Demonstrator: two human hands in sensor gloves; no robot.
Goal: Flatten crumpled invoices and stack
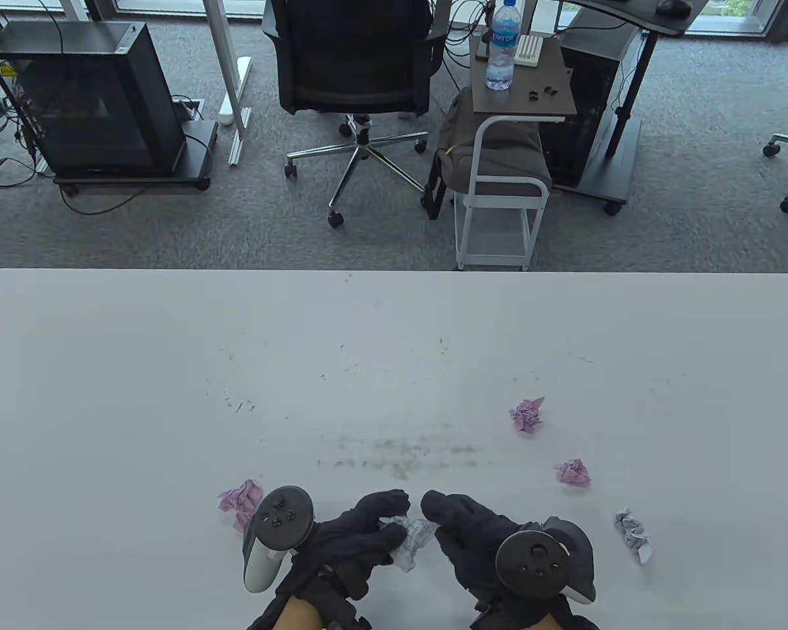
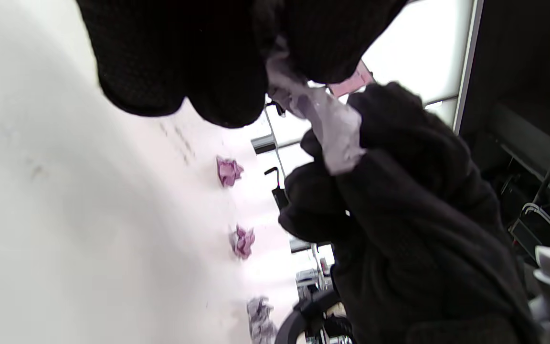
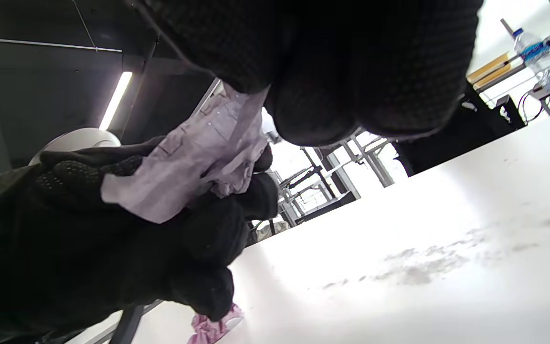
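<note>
Both gloved hands hold one crumpled pale invoice (image 1: pixel 412 539) between them, just above the table's near edge. My left hand (image 1: pixel 361 531) pinches its left side and my right hand (image 1: pixel 463 535) pinches its right side. The paper also shows in the left wrist view (image 2: pixel 330 126) and in the right wrist view (image 3: pixel 194 165). A pink crumpled ball (image 1: pixel 240 500) lies left of my left hand. Two more pink balls (image 1: pixel 527 415) (image 1: pixel 572 472) and a pale one (image 1: pixel 634 535) lie to the right.
The white table (image 1: pixel 171 367) carries grey smudges in its middle. Beyond its far edge stand an office chair (image 1: pixel 358 65), a small side table with a water bottle (image 1: pixel 503 46), and a black cabinet (image 1: pixel 85 98) on the floor.
</note>
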